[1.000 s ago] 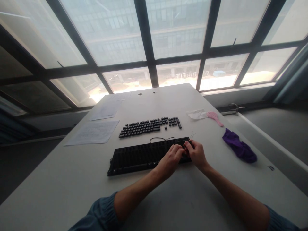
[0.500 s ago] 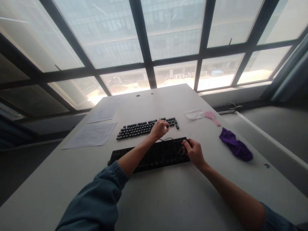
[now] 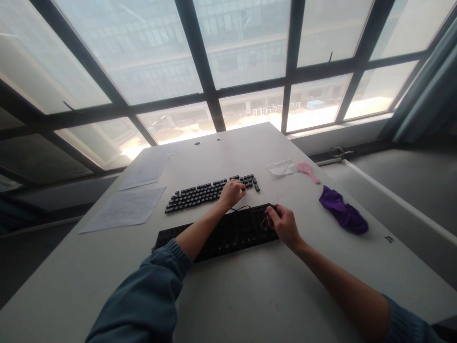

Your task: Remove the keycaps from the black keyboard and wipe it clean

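Observation:
Black keycaps (image 3: 194,196) lie in rows on the white table, laid out like a keyboard. Over their right part is my left hand (image 3: 233,191), fingers curled together down at the caps; whatever they hold is hidden. In front of the rows lies a black keyboard base (image 3: 221,234), largely without caps, partly covered by my left forearm. At its right end my right hand (image 3: 283,224) grips a wire keycap puller (image 3: 264,222), thin loops showing below and beyond the fingers.
Printed sheets (image 3: 124,209) lie at the left of the table (image 3: 221,295). On the right are a white tissue (image 3: 282,167), a pink hairbrush (image 3: 307,171) and a crumpled purple cloth (image 3: 342,209). A cable (image 3: 242,208) runs behind the keyboard base. Windows stand beyond.
My left hand has lowered slightly onto the keycaps, its fingers now nearer the rows. My right hand keeps its grip on the puller. The whole view has shifted a little.

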Tool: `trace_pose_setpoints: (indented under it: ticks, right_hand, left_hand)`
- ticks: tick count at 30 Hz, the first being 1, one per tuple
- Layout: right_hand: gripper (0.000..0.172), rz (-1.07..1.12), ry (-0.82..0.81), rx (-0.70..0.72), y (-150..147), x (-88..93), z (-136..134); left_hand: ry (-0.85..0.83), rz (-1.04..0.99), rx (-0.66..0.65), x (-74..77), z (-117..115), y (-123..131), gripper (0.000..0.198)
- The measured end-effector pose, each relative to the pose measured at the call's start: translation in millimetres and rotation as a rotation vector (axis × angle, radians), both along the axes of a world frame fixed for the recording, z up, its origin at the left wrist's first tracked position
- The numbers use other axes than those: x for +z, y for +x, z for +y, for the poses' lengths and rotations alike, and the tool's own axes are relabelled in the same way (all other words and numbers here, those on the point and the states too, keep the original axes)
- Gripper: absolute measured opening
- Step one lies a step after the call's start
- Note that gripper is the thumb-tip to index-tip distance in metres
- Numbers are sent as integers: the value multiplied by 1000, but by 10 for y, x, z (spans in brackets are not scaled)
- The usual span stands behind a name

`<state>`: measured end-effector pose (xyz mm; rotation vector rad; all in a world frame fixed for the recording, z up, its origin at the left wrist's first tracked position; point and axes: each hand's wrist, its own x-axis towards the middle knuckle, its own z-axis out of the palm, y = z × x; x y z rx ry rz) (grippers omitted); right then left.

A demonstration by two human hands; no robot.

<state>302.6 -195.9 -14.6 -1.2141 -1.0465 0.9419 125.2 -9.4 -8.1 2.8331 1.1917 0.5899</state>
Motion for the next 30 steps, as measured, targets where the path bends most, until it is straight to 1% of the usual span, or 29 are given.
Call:
trace_pose_setpoints:
  ticks: [9,11,14,17,19,21,23,25,27,30]
  right_hand:
    - [37,9,14,-7,7,19,2]
    - [37,15,19,-10,35,34,8]
    - [36,18,41,-16,108,42,23]
    - [35,-26,79,13,180,22,33]
    - [33,-106,105,60,202,1,32]
    - [29,-218,137,118,200,-13,25]
    - [24,-329,175,185,182,-14,16]
    - [21,-394,206,248,165,-3,9]
    - [20,-409,218,291,160,12,7]
    - [19,-422,229,322,179,29,18]
  left_hand:
    - [5,-16,6,3,-26,-7,12]
    - [8,-21,20,42,-53,-11,10]
    - [20,-36,35,156,-169,-18,11]
    - [28,-95,12,295,-445,-14,13]
    - [-9,-137,-24,361,-718,-2,16]
    - [-97,-175,-53,383,-1022,16,15]
    - [-209,-170,-75,361,-1304,39,13]
    - [-300,-142,-73,302,-1517,65,15]
    - [-353,-128,-56,221,-1643,94,18]
    - [-376,-154,-26,90,-1708,128,25]
